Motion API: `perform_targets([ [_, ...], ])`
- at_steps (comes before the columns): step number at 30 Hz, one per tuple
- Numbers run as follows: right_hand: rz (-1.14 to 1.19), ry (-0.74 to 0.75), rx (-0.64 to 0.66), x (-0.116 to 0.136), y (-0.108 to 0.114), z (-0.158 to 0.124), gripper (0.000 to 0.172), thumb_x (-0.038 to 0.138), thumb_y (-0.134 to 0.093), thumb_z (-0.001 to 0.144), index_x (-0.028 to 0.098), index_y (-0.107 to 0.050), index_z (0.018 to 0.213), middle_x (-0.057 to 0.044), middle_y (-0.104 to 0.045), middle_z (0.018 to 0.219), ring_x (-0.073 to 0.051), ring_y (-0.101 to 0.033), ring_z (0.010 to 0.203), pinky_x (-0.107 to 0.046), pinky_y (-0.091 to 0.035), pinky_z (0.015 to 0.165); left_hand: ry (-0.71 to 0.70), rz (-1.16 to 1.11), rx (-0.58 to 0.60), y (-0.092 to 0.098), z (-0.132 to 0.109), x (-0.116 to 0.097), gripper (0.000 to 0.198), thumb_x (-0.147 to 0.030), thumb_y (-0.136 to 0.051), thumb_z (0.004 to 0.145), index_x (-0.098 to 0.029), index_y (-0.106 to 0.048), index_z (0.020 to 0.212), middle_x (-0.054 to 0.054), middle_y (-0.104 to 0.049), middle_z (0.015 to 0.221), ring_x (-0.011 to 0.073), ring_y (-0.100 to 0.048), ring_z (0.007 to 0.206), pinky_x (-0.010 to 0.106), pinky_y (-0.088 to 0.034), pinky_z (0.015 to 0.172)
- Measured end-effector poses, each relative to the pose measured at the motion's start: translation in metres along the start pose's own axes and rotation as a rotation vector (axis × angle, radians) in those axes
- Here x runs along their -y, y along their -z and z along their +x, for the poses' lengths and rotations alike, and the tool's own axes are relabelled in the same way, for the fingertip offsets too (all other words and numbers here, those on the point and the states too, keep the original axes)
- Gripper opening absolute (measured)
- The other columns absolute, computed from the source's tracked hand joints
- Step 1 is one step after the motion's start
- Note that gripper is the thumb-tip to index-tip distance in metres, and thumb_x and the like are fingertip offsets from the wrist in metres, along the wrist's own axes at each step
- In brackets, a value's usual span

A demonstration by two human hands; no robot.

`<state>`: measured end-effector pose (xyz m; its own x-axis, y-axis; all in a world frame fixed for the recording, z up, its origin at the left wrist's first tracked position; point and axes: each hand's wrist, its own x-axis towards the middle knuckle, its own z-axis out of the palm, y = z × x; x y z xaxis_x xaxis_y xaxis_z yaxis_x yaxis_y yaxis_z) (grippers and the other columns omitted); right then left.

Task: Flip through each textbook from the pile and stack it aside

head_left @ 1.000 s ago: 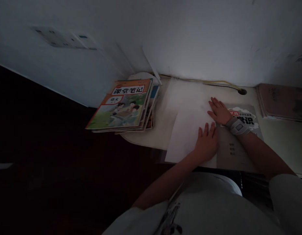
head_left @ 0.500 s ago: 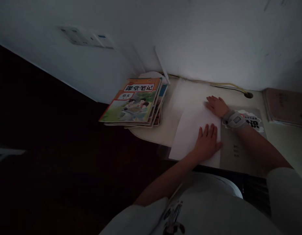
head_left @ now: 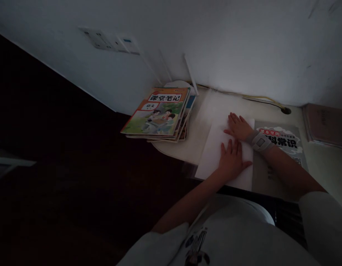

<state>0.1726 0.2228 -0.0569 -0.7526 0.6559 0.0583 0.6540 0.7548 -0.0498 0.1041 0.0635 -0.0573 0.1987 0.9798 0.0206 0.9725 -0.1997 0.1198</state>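
Note:
A white sheet of paper [head_left: 211,157] lies at the desk's front edge, against the left side of a grey-covered book [head_left: 262,181] with printed Chinese characters. My left hand [head_left: 231,160] rests flat on the sheet, fingers spread. Farther back, my right hand [head_left: 239,126] also presses flat on the paper, its thumb apart from the fingers. A pale band circles the right wrist. The right forearm crosses over the grey book and hides part of its cover. Neither hand grips anything.
A stack of books [head_left: 160,116] with a colourful top cover overhangs the desk's left end. A brown-covered book [head_left: 327,123] lies at the right. A yellow cable [head_left: 259,97] runs along the wall into a desk hole [head_left: 286,110]. Wall sockets [head_left: 110,41] are above left.
My right hand has slid left and slightly toward me over the paper, uncovering more of the grey book's title. My left hand stays nearly in place. The view has shifted slightly left.

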Motion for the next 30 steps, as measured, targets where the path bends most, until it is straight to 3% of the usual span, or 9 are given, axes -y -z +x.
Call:
perform_targets([
  [4, -0.009, 0.019, 0.039, 0.005, -0.003, 0.000, 0.081, 0.061, -0.022, 0.090, -0.001, -0.032, 0.140, -0.025, -0.026, 0.147, -0.032, -0.023, 0.138, -0.048, -0.023, 0.110, 0.046, 0.010, 0.023, 0.004, -0.007, 0.006, 0.085, -0.068, -0.024, 0.085, -0.007, -0.027, 0.144, 0.021, -0.023, 0.150, 0.0390, -0.018, 0.138, 0.064, -0.016, 0.107],
  [11, 0.057, 0.062, -0.031, 0.007, 0.006, -0.002, 0.070, 0.054, -0.024, 0.092, 0.003, -0.037, 0.139, -0.020, -0.033, 0.147, -0.028, -0.027, 0.137, -0.045, -0.023, 0.111, 0.061, 0.024, 0.044, 0.005, -0.009, 0.009, 0.082, -0.066, -0.026, 0.086, -0.007, -0.029, 0.143, 0.021, -0.023, 0.150, 0.0388, -0.018, 0.139, 0.063, -0.018, 0.106],
  [15, 0.160, -0.149, -0.296, -0.015, 0.018, -0.030, 0.065, 0.048, -0.014, 0.095, 0.006, -0.033, 0.141, -0.018, -0.033, 0.147, -0.025, -0.024, 0.139, -0.045, -0.022, 0.112, 0.053, -0.107, -0.026, 0.030, -0.028, 0.016, 0.068, -0.056, -0.036, 0.088, -0.010, -0.038, 0.138, 0.020, -0.033, 0.147, 0.0350, -0.023, 0.138, 0.059, -0.021, 0.108],
  [17, 0.170, -0.244, -0.329, -0.025, 0.016, -0.055, 0.070, 0.052, -0.015, 0.094, 0.004, -0.029, 0.143, -0.020, -0.029, 0.148, -0.027, -0.021, 0.140, -0.047, -0.023, 0.111, 0.027, -0.357, -0.014, 0.043, -0.050, 0.028, 0.054, -0.050, -0.038, 0.089, -0.015, -0.050, 0.129, 0.017, -0.049, 0.136, 0.0276, -0.041, 0.128, 0.046, -0.035, 0.104],
  [19, 0.147, -0.253, -0.242, -0.027, 0.008, -0.078, 0.077, 0.058, -0.018, 0.091, 0.001, -0.026, 0.143, -0.024, -0.026, 0.148, -0.030, -0.022, 0.139, -0.049, -0.024, 0.110, 0.040, -0.702, 0.171, 0.045, -0.075, 0.043, 0.044, -0.048, -0.033, 0.091, -0.019, -0.063, 0.104, 0.011, -0.068, 0.103, 0.0194, -0.062, 0.095, 0.033, -0.049, 0.084],
  [21, 0.093, -0.217, -0.138, -0.024, -0.001, -0.094, 0.081, 0.061, -0.018, 0.090, 0.000, -0.027, 0.142, -0.026, -0.026, 0.148, -0.033, -0.024, 0.138, -0.051, -0.021, 0.110, 0.082, -0.956, 0.491, 0.034, -0.097, 0.055, 0.046, -0.047, -0.030, 0.091, -0.018, -0.065, 0.080, 0.005, -0.068, 0.071, 0.0157, -0.063, 0.066, 0.028, -0.051, 0.063],
  [23, 0.031, -0.190, -0.082, -0.019, -0.006, -0.100, 0.080, 0.062, -0.018, 0.090, 0.002, -0.031, 0.141, -0.025, -0.027, 0.147, -0.034, -0.026, 0.137, -0.053, -0.019, 0.110, 0.153, -1.051, 0.658, 0.015, -0.113, 0.061, 0.035, -0.038, -0.038, 0.087, -0.018, -0.063, 0.074, 0.002, -0.064, 0.063, 0.0142, -0.061, 0.058, 0.027, -0.049, 0.058],
  [26, 0.004, -0.182, -0.072, -0.016, -0.006, -0.100, 0.075, 0.061, -0.016, 0.090, 0.008, -0.034, 0.141, -0.021, -0.029, 0.148, -0.033, -0.027, 0.137, -0.053, -0.020, 0.109, 0.247, -0.960, 0.518, -0.009, -0.121, 0.059, 0.024, -0.026, -0.041, 0.085, -0.020, -0.064, 0.079, 0.001, -0.065, 0.069, 0.0154, -0.063, 0.066, 0.029, -0.051, 0.064],
  [30, 0.075, -0.151, -0.115, -0.018, -0.007, -0.096, 0.082, 0.063, -0.015, 0.089, 0.002, -0.032, 0.140, -0.025, -0.027, 0.148, -0.031, -0.025, 0.137, -0.051, -0.022, 0.109, 0.225, -0.715, 0.015, -0.008, -0.104, 0.047, 0.026, -0.027, -0.041, 0.089, -0.021, -0.066, 0.085, 0.007, -0.068, 0.084, 0.0227, -0.063, 0.087, 0.041, -0.050, 0.081],
])
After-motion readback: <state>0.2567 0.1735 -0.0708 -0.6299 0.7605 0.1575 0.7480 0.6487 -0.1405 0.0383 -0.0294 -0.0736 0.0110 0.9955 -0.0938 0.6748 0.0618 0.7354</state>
